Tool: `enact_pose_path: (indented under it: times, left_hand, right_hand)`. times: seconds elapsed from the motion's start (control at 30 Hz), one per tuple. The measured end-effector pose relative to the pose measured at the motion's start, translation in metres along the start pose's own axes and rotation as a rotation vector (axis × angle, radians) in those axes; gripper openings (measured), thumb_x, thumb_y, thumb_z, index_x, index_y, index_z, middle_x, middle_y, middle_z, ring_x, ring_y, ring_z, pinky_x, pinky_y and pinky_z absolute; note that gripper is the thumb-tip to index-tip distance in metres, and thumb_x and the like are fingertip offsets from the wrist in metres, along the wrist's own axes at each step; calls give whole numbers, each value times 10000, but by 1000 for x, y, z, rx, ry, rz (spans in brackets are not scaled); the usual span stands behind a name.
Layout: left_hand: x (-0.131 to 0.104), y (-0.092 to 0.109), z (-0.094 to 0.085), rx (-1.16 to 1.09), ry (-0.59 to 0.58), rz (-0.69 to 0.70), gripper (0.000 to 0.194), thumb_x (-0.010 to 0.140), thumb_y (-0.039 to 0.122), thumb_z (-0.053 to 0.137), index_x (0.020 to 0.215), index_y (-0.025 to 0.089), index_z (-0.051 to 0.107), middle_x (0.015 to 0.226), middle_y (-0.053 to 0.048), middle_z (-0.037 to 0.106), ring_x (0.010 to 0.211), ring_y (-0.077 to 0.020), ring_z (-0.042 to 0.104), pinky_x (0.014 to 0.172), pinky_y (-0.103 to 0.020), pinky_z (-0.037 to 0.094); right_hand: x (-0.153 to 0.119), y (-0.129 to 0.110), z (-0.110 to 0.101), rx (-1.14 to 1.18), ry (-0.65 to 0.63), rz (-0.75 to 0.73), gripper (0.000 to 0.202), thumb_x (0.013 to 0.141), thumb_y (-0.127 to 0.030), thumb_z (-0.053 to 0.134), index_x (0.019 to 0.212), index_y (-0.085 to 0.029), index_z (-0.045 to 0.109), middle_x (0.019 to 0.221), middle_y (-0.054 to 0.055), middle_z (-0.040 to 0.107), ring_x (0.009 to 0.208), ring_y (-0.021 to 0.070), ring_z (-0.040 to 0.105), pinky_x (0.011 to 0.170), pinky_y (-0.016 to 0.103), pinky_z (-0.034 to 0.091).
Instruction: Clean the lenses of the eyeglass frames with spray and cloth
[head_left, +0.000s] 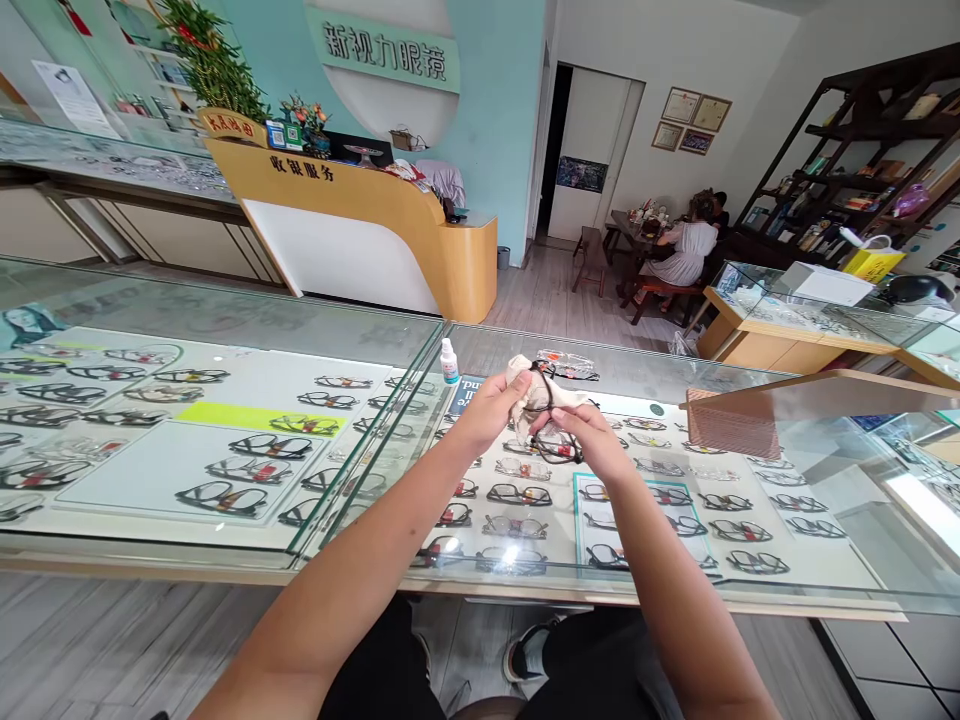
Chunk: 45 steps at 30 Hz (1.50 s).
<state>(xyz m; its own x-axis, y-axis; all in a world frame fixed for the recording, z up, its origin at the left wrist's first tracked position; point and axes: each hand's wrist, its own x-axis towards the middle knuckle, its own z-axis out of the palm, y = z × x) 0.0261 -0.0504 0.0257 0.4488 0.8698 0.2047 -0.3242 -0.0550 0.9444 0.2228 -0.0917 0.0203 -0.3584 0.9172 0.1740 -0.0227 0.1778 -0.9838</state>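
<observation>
Both hands are raised over the glass display case (420, 345), close together. My left hand (496, 402) is closed on a pale cream cloth (517, 370), pressing it around one lens of a pair of dark-framed eyeglasses (559, 447). My right hand (592, 436) grips the same eyeglasses by the frame, with part of the cloth spread behind its fingers. A small white spray bottle (449, 362) with a blue label stands upright on the glass, just left of my hands. Behind them, a few more eyeglasses (568, 362) lie on the glass top.
Rows of eyeglasses (519, 494) lie inside the case below. A wooden-edged panel (810, 400) stands on the glass at right. Beyond is a cashier counter (352, 230); a person (686, 250) sits at a far table. A white box (827, 284) rests on another counter.
</observation>
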Motion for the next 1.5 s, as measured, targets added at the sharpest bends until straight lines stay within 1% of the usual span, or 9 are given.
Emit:
enact_pose_path:
  times: [0.2, 0.4, 0.57, 0.7, 0.8, 1.03, 1.17, 1.33, 1.5]
  left_hand:
    - [-2, 4, -6, -17, -99, -49, 571, 765, 526, 988, 1030, 161, 638, 723, -15, 722, 579, -120, 627, 539, -219, 452]
    - [2, -10, 2, 0, 25, -2, 606, 874, 748, 801, 849, 180, 590, 542, 5, 626, 418, -102, 528, 432, -216, 363]
    - [2, -7, 5, -63, 148, 7, 661, 791, 782, 850, 880, 169, 620, 604, 27, 621, 467, -88, 529, 468, -208, 398]
    - [2, 15, 7, -103, 185, 26, 678, 733, 671, 954, 1069, 159, 664, 806, 13, 694, 622, -99, 606, 603, -223, 494]
    - [9, 47, 13, -34, 168, 121, 614, 765, 608, 958, 1055, 154, 661, 843, 9, 693, 686, -104, 613, 677, -236, 509]
    - [19, 123, 52, 89, 107, 341, 548, 799, 544, 953, 1070, 180, 647, 799, 18, 677, 658, -108, 586, 662, -249, 490]
    - [17, 128, 63, 127, 107, 396, 480, 869, 578, 889, 983, 212, 600, 641, 49, 604, 524, -114, 537, 556, -265, 457]
    - [24, 114, 47, 162, 268, 430, 576, 936, 737, 737, 799, 199, 581, 621, 22, 544, 540, -112, 492, 520, -264, 397]
    - [33, 115, 32, 94, 90, 266, 564, 827, 664, 892, 950, 173, 646, 788, -16, 674, 694, -135, 601, 637, -258, 480]
  right_hand:
    - [1, 5, -3, -9, -22, -5, 461, 978, -638, 710, 981, -212, 887, 973, 69, 808, 945, 257, 693, 993, 385, 525]
    - [2, 8, 5, -78, -47, -49, 485, 1005, -643, 669, 992, -208, 882, 984, 64, 793, 986, 256, 694, 1027, 385, 508]
    - [9, 0, 6, -2, -22, -22, 503, 965, -668, 697, 936, -198, 874, 863, 52, 768, 850, 234, 671, 953, 373, 533]
    - [21, -32, 0, -51, -19, -74, 480, 976, -643, 684, 932, -206, 877, 904, 55, 791, 901, 232, 663, 971, 357, 509]
    - [28, -72, -7, -124, -44, -95, 447, 1002, -587, 659, 923, -208, 881, 914, 56, 797, 895, 221, 642, 928, 339, 493]
    - [23, -147, -9, -135, -13, -267, 401, 1016, -524, 658, 861, -220, 869, 899, 57, 789, 928, 236, 659, 917, 336, 499]
    - [19, -154, -5, -134, -50, -317, 375, 1011, -510, 665, 857, -230, 861, 933, 51, 795, 977, 243, 674, 949, 335, 503]
    - [24, -149, -2, -181, -55, -280, 375, 1017, -481, 652, 844, -216, 854, 938, 50, 786, 960, 238, 662, 951, 338, 489]
    - [32, -140, -9, -139, 80, -219, 408, 1025, -469, 632, 785, -219, 848, 861, 63, 783, 872, 225, 631, 868, 331, 474]
